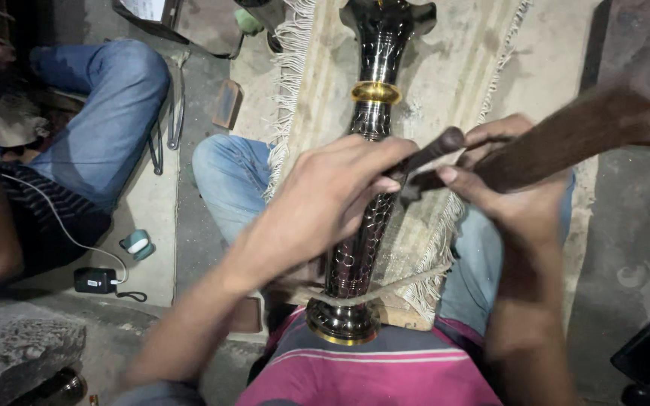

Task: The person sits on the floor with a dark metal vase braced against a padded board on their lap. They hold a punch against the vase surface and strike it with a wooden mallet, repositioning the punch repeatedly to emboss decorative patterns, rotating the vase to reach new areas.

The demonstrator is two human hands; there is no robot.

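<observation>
Lying lengthwise across the person's lap, a tall dark metal vase [366, 225] w/ fine honeycomb-like engraving is resting on a frayed beige cloth [445, 75], its foot close to the pink striped shirt [370, 372] & its flared end pointing away toward the top of view; a gold band [376, 92] is circling the narrow neck, another gold rim is showing at the foot, & a cord [385, 289] is crossing over the lower body. Left hand [325, 199] is sitting on top of the vase's middle, fingers curled narrow & pinching a thin dark tool [430, 154] whose tip is angling down at the engraved surface. Right hand [509, 184] is just beside it on the right, fingers wrapped around a dark wooden mallet [566, 139], thumb pressing along the handle; the mallet's far end is blurring toward the right edge, its near end is meeting the tool. Blue-jeaned knees are showing either side of the cloth. At left, another person in jeans [107, 113] is sitting on the floor, forearm at the frame edge. Near them a small black box [95, 280] w/ a white cable & a small teal thing [138, 244] are lying on a mat
</observation>
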